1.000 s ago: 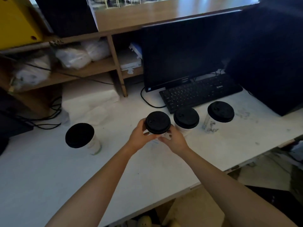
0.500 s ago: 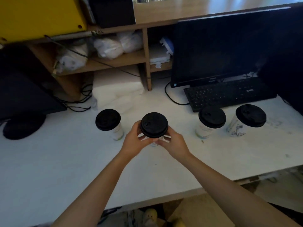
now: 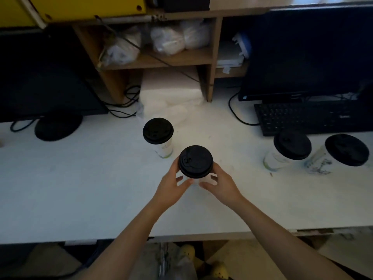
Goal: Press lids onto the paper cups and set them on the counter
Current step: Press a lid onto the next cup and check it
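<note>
A: Cup count?
B: Four paper cups, four black lids, one lid seated on each.
A: Positions?
B: Held cup (image 3: 194,180) is mid-counter, between both hands. Second cup (image 3: 165,148) stands just behind it to the left, not touching it. Third cup (image 3: 275,160) and fourth cup (image 3: 318,164) stand side by side, well off to the right, just in front of the keyboard (image 3: 302,118).
A: Hands?
B: Left hand (image 3: 171,185) is on the held cup's left wall, right hand (image 3: 223,184) on its right wall. Both sit below its lid (image 3: 195,161). Fingers (image 3: 175,166) curl round the paper body. Thumbs are on the near side, tips close together but apart. Nothing touches the top of the lid.
A: Is it down on the counter (image 3: 80,188)?
B: Can't tell. The cup's base is hidden by the lid and the thumbs.
A: Rest of the scene?
B: Two dark monitors: right monitor (image 3: 312,53) behind the keyboard, left monitor (image 3: 40,73) at far left with a round base (image 3: 58,127). Cables (image 3: 125,106) run along the back. Wooden shelf (image 3: 161,60) between the monitors holds three whitish plastic bags (image 3: 167,39).
</note>
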